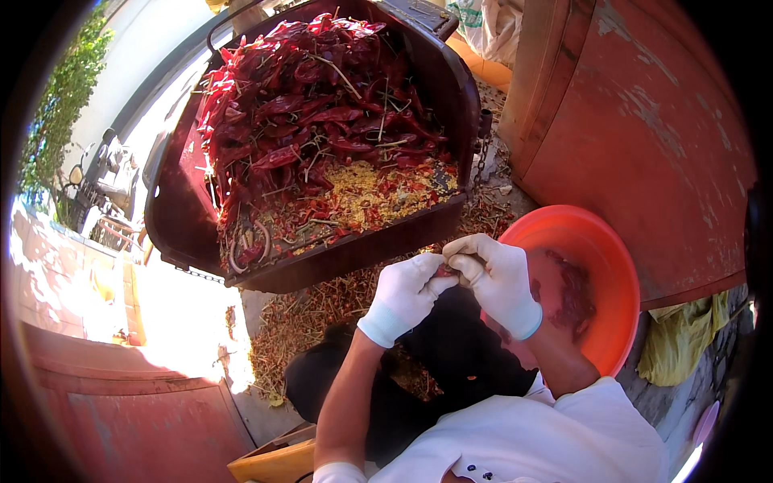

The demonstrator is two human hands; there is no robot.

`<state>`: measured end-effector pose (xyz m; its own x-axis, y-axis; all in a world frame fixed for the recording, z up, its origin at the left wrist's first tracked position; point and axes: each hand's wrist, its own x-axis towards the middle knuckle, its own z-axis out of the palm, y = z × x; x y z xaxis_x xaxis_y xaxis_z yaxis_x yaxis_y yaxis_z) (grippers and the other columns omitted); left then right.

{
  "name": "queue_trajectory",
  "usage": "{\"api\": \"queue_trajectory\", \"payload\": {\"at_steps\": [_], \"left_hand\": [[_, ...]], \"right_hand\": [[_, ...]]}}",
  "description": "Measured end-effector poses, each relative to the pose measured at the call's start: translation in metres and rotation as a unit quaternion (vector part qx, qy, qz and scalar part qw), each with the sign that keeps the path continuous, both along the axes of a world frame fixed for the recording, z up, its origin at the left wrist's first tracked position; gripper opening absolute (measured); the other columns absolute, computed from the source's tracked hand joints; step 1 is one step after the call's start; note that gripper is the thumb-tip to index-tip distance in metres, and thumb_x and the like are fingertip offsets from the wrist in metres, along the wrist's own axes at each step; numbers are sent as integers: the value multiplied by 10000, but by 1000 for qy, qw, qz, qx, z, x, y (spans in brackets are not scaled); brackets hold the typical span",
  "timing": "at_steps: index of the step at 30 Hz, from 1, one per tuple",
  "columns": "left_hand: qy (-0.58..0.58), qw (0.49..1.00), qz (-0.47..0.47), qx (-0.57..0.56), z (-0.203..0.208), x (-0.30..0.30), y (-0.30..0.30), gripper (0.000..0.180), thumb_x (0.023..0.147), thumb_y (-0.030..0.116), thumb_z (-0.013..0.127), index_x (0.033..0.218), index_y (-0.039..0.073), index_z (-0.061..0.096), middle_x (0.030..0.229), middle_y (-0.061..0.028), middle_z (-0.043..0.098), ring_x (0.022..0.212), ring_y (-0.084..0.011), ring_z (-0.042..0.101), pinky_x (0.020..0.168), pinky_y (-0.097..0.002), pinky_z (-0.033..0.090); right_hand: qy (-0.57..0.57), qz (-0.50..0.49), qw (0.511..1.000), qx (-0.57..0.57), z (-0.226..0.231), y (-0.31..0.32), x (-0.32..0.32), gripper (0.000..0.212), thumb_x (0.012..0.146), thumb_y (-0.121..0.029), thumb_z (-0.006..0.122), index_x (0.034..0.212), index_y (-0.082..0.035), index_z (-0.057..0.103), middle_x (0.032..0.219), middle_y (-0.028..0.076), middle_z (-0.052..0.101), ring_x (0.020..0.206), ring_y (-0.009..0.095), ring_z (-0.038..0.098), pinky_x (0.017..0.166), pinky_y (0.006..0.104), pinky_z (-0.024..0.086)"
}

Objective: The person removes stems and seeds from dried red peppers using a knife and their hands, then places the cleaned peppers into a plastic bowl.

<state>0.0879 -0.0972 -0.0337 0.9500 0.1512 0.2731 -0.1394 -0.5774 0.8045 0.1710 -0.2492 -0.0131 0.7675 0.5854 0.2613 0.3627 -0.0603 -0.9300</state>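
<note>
Gripping now, with the fingers of left hand (403,296) and right hand (498,278) closed together on a small red chili piece (445,271)! Mostly covered by the fingertips of white gloves with pale blue cuffs, and held up over dark trousers (455,338), between a round basin (618,322) and a big bin (338,259).

Out to that basin first: bright orange-red, wide, partly behind the right wrist. Look inside, and find dark red pods (576,298) gathered toward the right of the base.

Up ahead to the bin, deep maroon and really loaded! Heaped high at the back with glossy dried chilies (314,97), tangled with pale stalks; scattered along the front with yellow seeds (362,189) and red flakes. Hung on the right side with a chain (481,157).

Over to the markings: spot green print on a white sack (491,28) at the top edge, too small and creased to read.

Down to the ground (262,310), strewn thickly with stalks and red scraps (310,334). Flanked on the right by a scuffed red panel (636,153) above a yellow-green bag (684,342), and at lower left by another red panel (153,419). Finished off, far upper left, with sunlit greenery (72,88) beside a white wall (141,60).
</note>
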Motion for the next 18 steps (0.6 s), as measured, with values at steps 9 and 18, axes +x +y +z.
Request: {"api": "queue_trajectory", "payload": {"at_steps": [9,18], "left_hand": [[55,929,31,-366,17,-4,-11,201,950,102,628,1102,-23,663,779,-28,619,593,-83,557,539,-229,451],[-44,899,102,-424,27,-14,24,412,985,358,606,1077,-43,629,806,-42,574,624,-120,549,540,-250,457]], "right_hand": [[498,44,821,277,-12,-7,19,200,1030,-165,547,1144,-10,601,933,39,636,679,86,584,621,258,512],[132,-113,934,-313,-133,-115,32,345,949,-248,626,1214,-27,635,1020,179,715,949,267,704,829,368,548]]}}
